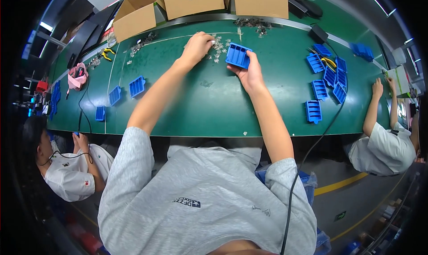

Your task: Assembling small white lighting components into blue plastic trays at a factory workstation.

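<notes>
My right hand (252,76) grips a blue plastic compartment tray (238,54) by its right side, thumb along the edge and fingers underneath. The tray is raised over the green tabletop and tilted, with its long parallel slots facing me. To its left, my left hand (197,47) reaches to a loose scatter of small clear and silvery pieces (217,56). Its thumb and fingers are drawn together at the edge of that scatter. Whatever they pinch is too small to make out.
Cardboard boxes (193,4) line the back. Dark small parts (255,25) lie before them. More blue trays rest left (137,86) and right (313,111), near yellow-handled pliers (329,63). A black cable (307,152) crosses at right. Co-workers sit at both sides.
</notes>
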Available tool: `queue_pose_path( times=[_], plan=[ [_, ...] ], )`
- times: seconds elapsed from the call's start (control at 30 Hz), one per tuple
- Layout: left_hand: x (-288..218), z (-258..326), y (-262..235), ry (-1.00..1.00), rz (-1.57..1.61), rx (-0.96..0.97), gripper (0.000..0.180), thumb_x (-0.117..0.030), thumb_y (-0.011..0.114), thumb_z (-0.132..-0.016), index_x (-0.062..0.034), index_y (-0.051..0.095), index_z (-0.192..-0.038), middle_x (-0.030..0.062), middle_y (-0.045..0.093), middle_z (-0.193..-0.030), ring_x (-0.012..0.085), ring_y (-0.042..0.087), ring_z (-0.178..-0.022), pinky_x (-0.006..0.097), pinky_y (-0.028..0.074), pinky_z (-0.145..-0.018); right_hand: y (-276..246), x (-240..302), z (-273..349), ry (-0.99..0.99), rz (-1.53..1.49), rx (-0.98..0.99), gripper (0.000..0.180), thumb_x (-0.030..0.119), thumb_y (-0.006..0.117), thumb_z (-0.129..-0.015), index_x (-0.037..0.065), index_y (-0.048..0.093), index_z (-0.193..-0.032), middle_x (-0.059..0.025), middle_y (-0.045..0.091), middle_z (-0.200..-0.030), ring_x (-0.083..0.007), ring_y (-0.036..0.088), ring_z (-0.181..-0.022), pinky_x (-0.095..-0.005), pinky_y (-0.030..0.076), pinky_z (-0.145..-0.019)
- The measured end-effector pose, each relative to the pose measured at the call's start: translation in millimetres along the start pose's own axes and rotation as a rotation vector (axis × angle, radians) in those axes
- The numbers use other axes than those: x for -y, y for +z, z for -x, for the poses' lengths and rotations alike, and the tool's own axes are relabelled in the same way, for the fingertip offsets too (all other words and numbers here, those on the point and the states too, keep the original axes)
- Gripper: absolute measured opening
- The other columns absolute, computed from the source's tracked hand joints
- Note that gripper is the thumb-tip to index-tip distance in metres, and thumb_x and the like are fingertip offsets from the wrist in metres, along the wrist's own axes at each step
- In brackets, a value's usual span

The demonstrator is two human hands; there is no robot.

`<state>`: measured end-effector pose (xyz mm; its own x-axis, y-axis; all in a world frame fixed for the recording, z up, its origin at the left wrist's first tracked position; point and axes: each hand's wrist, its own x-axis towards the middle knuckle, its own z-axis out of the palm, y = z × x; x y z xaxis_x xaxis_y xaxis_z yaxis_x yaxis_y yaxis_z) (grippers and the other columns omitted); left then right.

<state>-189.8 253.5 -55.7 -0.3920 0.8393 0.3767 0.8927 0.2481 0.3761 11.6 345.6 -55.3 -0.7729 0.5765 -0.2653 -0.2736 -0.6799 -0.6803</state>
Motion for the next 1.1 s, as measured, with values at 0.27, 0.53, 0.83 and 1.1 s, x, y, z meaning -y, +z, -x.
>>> queue_pose_path(
  times=[0.27,0.53,0.83,1.1],
  plan=[
    [-1,29,-39,-0.464,0.882,-0.019,0.025,-0.017,0.062,-0.091,-0.0018,0.069,-0.110,0.0062,0.072,-0.094,0.0083,0.056,-0.070,0.023,0.047,-0.065,9,-6,4,-0.002,0.072,0.075,0.040,0.027,0.054,-0.095,-0.003,0.047,-0.120,-0.0158,0.058,-0.112,-0.0269,0.061,-0.099,-0.0409,0.056,-0.081],
    [10,89,-34,-0.493,1.374,-0.137,0.028,-0.013,0.060,-0.094,0.0016,0.055,-0.117,0.0113,0.068,-0.101,0.0099,0.061,-0.082,0.022,0.049,-0.071,37,-26,-10,0.091,0.320,0.168,0.039,0.024,0.058,-0.096,-0.004,0.050,-0.121,-0.0121,0.061,-0.108,-0.0200,0.063,-0.096,-0.0366,0.057,-0.079],
    [-7,93,-46,-0.483,1.062,-0.192,0.015,-0.006,0.058,-0.093,-0.0014,0.066,-0.105,0.0050,0.069,-0.103,0.0121,0.064,-0.091,0.025,0.050,-0.073,54,-36,4,0.060,0.469,0.105,0.038,0.027,0.053,-0.097,-0.006,0.050,-0.117,-0.0173,0.062,-0.105,-0.0269,0.068,-0.088,-0.0355,0.062,-0.066],
    [-18,100,-40,-0.222,0.558,-0.309,0.022,0.004,0.057,-0.087,-0.0007,0.066,-0.106,0.0095,0.069,-0.105,0.0220,0.066,-0.098,0.032,0.052,-0.086,62,-41,6,0.039,0.549,0.075,0.030,0.020,0.054,-0.097,-0.006,0.056,-0.112,-0.0113,0.064,-0.093,-0.0165,0.066,-0.075,-0.0280,0.060,-0.056]
  ],
)
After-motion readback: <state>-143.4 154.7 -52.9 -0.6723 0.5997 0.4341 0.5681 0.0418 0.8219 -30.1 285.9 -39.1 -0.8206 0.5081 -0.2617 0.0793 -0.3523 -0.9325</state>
